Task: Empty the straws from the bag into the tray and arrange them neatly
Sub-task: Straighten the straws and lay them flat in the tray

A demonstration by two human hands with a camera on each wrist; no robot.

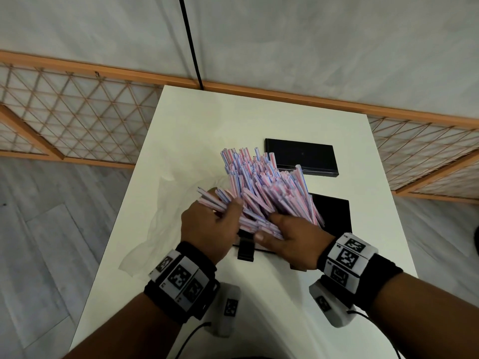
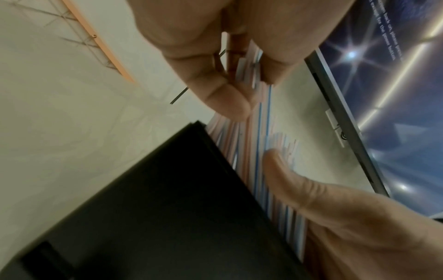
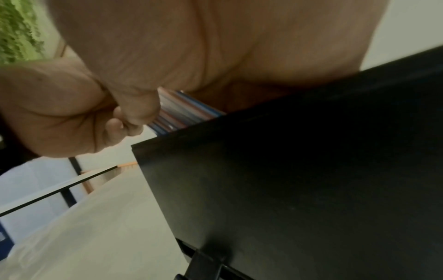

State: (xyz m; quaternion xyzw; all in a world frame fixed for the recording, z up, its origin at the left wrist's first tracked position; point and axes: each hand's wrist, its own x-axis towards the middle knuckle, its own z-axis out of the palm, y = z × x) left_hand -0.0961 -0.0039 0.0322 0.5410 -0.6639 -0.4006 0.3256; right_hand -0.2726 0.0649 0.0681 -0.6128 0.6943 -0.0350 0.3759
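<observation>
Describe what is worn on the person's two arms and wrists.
Both forearms are bare, without sleeves. The left wrist and right wrist each carry a black band with white blocks bearing black square-pattern markers. A grey camera pod hangs under each wrist, trailing a thin black cable.

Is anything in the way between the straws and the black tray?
Nothing visible. Both the left hand and right hand hold the straws right above the black tray; the empty bag lies aside, left.

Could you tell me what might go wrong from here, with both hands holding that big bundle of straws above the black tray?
1. The straws fan out unevenly, and some stick out past the left hand, so a few may slip onto the table.
2. The right hand grips only the lower ends; lowered like this, they may land crossed in the tray.
</observation>
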